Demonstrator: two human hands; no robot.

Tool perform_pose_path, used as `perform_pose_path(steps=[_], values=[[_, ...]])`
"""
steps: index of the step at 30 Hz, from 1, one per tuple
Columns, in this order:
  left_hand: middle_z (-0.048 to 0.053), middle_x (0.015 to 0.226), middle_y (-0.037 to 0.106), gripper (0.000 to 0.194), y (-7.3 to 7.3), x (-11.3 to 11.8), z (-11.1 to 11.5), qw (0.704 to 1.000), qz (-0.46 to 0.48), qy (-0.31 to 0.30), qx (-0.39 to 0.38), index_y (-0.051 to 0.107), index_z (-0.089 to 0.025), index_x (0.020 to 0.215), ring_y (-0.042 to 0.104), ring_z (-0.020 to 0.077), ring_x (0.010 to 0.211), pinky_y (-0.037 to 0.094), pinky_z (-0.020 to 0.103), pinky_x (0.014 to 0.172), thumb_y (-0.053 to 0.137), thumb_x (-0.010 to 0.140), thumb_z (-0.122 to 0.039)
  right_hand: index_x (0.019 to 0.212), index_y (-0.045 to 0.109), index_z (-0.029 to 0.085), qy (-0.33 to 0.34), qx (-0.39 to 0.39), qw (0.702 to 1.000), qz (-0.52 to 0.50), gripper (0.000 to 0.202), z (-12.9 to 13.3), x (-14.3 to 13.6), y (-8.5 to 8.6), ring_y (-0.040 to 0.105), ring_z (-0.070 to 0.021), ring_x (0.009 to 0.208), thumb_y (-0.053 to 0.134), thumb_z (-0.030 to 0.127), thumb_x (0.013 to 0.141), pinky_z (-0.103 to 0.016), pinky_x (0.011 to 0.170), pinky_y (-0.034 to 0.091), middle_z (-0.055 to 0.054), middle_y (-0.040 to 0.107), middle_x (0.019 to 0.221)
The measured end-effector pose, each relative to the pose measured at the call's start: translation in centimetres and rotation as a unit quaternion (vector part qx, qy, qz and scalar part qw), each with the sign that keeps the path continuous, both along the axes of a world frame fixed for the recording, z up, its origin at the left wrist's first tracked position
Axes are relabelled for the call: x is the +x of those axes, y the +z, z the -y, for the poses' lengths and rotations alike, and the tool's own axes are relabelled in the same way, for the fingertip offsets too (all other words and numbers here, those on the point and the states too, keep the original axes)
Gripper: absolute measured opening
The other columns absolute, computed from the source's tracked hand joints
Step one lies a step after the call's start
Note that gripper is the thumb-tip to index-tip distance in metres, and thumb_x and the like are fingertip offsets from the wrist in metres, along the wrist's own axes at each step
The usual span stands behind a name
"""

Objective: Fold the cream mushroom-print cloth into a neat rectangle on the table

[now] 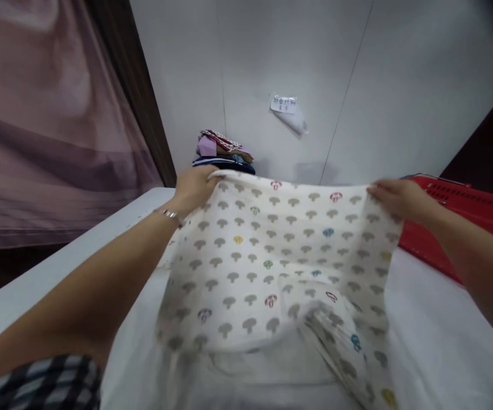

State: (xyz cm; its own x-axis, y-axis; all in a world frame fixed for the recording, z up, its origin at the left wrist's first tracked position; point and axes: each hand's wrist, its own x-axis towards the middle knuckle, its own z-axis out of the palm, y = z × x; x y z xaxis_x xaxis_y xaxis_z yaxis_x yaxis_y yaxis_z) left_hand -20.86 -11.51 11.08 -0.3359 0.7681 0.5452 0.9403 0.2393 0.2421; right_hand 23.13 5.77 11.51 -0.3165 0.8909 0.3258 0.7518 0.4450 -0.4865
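A white cloth with a mushroom print point(246, 256) hangs stretched between my two hands, its top edge raised above the table. My left hand point(196, 188) pinches the top left corner, and a silver bracelet circles that wrist. At the top right corner, my right hand point(395, 196) has its fingers closed on the same cloth. The lower right part of the cloth is folded and bunched, and its bottom is blurred.
On the white table point(79, 250), a stack of folded clothes point(225, 154) stands by the wall at the back. A red plastic basket point(464, 222) is at the right. A pink curtain point(50, 114) hangs at the left, and a paper label point(283, 105) is on the wall.
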Motion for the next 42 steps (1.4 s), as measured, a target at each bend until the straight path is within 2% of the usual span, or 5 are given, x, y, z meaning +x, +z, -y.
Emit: perform_pose_path(steps=[8, 15, 23, 36, 42], values=[[0.011, 0.141, 0.043, 0.057, -1.7, 2.0, -10.7, 1.0, -0.019, -0.024, 0.007, 0.046, -0.018, 0.132, 0.041, 0.0248, 0.126, 0.034, 0.038, 0.104, 0.061, 0.08, -0.037, 0.134, 0.046, 0.003, -0.061, 0.258, 0.959, 0.098, 0.054, -6.4, -5.5, 0.2, 0.042, -0.0324, 0.124, 0.051, 0.034, 0.09, -0.049, 0.097, 0.03, -0.026, 0.051, 0.128], [0.008, 0.121, 0.061, 0.038, -13.6, 1.8, -1.2, 0.978, 0.045, -0.11, -0.169, 0.063, -0.018, 0.11, 0.053, 0.0241, 0.114, 0.04, 0.036, 0.099, 0.051, 0.085, -0.044, 0.105, 0.07, 0.024, 0.193, -0.109, 0.972, 0.071, 0.037, 3.4, -3.6, -12.8, 0.061, -0.0243, 0.103, 0.046, 0.046, 0.087, -0.039, 0.092, 0.047, -0.005, 0.067, 0.112], [0.006, 0.131, 0.056, 0.038, -18.4, 2.4, 5.4, 0.959, 0.026, -0.161, -0.23, 0.061, -0.022, 0.115, 0.049, 0.0242, 0.121, 0.037, 0.037, 0.102, 0.058, 0.08, -0.034, 0.142, 0.039, 0.018, 0.159, -0.128, 0.966, 0.155, 0.066, 12.2, -1.9, -19.5, 0.04, -0.0282, 0.129, 0.049, 0.043, 0.081, -0.043, 0.106, 0.033, -0.009, 0.041, 0.144], [0.005, 0.117, 0.065, 0.034, -10.2, 7.6, 8.8, 0.985, -0.013, -0.169, -0.033, 0.057, -0.022, 0.119, 0.059, 0.0213, 0.107, 0.047, 0.035, 0.088, 0.039, 0.092, -0.034, 0.102, 0.068, 0.024, 0.106, -0.016, 0.994, 0.022, 0.036, 7.2, 7.6, -13.1, 0.066, -0.0267, 0.093, 0.041, 0.041, 0.085, -0.034, 0.083, 0.052, -0.008, 0.071, 0.1], [-0.001, 0.11, 0.068, 0.029, -10.6, 15.1, 10.0, 0.952, 0.101, -0.286, -0.036, 0.061, -0.026, 0.109, 0.064, 0.0164, 0.099, 0.049, 0.028, 0.085, 0.044, 0.092, -0.041, 0.136, 0.045, 0.021, 0.19, 0.08, 0.976, 0.071, 0.064, 13.8, 4.5, -13.7, 0.048, -0.0311, 0.124, 0.054, 0.049, 0.08, -0.049, 0.102, 0.04, -0.012, 0.049, 0.137]])
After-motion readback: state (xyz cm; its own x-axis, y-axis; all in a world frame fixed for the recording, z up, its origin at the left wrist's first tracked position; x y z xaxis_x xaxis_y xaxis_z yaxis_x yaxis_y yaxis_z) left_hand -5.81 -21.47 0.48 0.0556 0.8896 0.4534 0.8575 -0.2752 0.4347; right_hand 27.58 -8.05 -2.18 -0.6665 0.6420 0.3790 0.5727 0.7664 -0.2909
